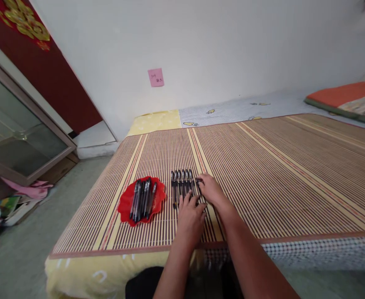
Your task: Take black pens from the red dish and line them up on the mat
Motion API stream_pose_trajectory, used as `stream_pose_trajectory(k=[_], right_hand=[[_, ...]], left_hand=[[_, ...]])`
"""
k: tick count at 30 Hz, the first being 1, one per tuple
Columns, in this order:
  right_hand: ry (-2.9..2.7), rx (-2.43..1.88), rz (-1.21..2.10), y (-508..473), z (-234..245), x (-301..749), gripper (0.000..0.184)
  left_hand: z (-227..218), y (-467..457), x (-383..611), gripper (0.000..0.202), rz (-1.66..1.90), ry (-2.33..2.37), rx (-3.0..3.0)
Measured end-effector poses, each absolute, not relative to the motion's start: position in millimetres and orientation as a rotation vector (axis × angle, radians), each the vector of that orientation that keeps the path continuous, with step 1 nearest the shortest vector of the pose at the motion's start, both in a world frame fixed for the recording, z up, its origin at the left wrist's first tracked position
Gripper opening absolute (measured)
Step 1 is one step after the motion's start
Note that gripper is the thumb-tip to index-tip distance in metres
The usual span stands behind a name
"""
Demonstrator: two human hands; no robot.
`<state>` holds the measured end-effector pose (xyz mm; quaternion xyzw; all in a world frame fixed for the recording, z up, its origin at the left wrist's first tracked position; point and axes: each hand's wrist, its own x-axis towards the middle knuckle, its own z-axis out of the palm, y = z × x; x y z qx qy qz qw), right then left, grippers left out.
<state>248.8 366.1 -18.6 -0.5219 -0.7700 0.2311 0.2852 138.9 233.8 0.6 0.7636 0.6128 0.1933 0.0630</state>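
Several black-capped pens (pixel 182 178) lie side by side in a row on the striped mat, caps pointing away from me. My right hand (pixel 211 187) is at the row's right end, its thumb and fingers closed around the cap end of a pen (pixel 198 180). Over the lower ends of the row lies my left hand (pixel 192 214), fingers stretched and somewhat apart, covering parts of the pens. Whether its fingertips press on a pen is hard to see. Left of the row, a red scalloped dish (pixel 124 204) holds several more black pens (pixel 142 199) in a loose bundle.
The striped mat (pixel 263 178) covers a bed with a yellow patterned sheet (pixel 85 272) along its front left. Folded orange bedding (pixel 341 96) lies at the far right. A pink note (pixel 156 77) is on the white wall. A glass-paned door (pixel 20 128) stands at the left.
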Motion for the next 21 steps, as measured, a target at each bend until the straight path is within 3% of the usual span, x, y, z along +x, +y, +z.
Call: stream_pose_trajectory(k=[5, 11, 21], right_hand=[[-2.045, -1.367, 0.616, 368, -22, 249, 0.030], [-1.999, -1.350, 0.631, 373, -24, 251, 0.032], [-1.908, -1.331, 0.686, 367, -20, 255, 0.028]], left_hand=[[-5, 235, 139, 0.026, 0.758, 1.834, 2.320], [-9, 238, 128, 0.029, 1.301, 1.782, 2.247], [32, 224, 78, 0.016, 1.780, 1.942, 1.899]])
